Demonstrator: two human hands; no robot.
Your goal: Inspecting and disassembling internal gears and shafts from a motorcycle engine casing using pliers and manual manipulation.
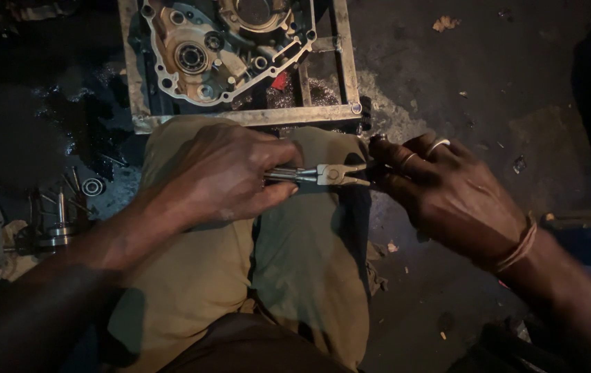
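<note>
My left hand (pixel 223 173) is closed around the handles of a pair of metal pliers (pixel 326 174), whose jaws point right. My right hand (pixel 441 190), with two rings on its fingers and a band at the wrist, pinches something small and dark at the plier tips; what it is cannot be made out. Both hands hover over my knees in olive trousers (pixel 309 262).
A metal engine casing (pixel 219 48) with bearings lies in a steel frame (pixel 254 116) just beyond my knees. Loose parts, a bearing ring (pixel 92 186) and shafts (pixel 57 228) lie on the oily dark floor at left.
</note>
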